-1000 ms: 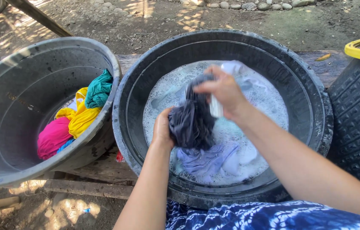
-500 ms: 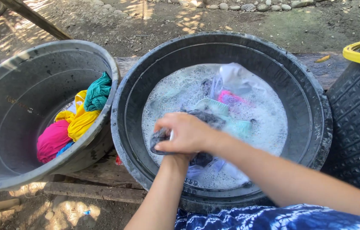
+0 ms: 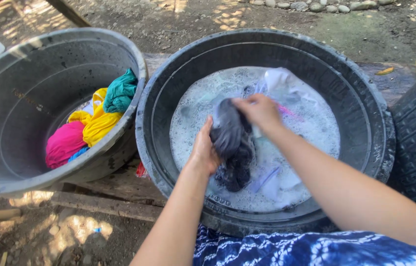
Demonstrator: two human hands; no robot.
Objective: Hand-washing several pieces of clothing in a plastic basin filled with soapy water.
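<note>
Head view: my left hand [image 3: 203,148] and right hand [image 3: 259,112] both clench a dark wet cloth [image 3: 232,143] at frame centre, above the suds of the black basin [image 3: 360,98]. Foam hides the other laundry. At left, the grey tub [image 3: 16,98] is cut off.

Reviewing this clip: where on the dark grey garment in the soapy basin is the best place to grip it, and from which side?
Probably the bunched upper end of the dark grey garment, from above. It is lifted clear of the suds in the black basin, where the right hand pinches the top and the left hand clasps its left side. The lower end trails in the foam.
</note>
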